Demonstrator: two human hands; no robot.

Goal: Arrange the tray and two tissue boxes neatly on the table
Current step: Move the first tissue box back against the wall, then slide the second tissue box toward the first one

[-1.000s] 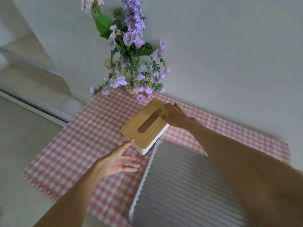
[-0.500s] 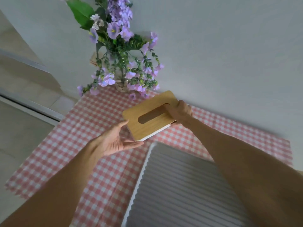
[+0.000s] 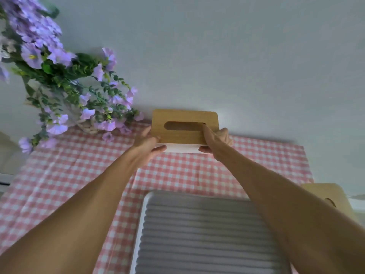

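Tissue box: at the desk's far edge, long side squared to the wall, likely so it sits tidy.
Left hand: fingers curled on the box's left end.
Right hand: fingers closed on the right end, one tip in the slot, steadying it.
Tray: at the near edge.
Second box: by the desk's right edge, awaiting placement.

Wall: plain pale grey-white painted wall — evenly, softly lit.
Table cover: pink-and-white checked tablecloth, meeting the wall.
Corner: purple flower arrangement with green leaves — in a woven basket.
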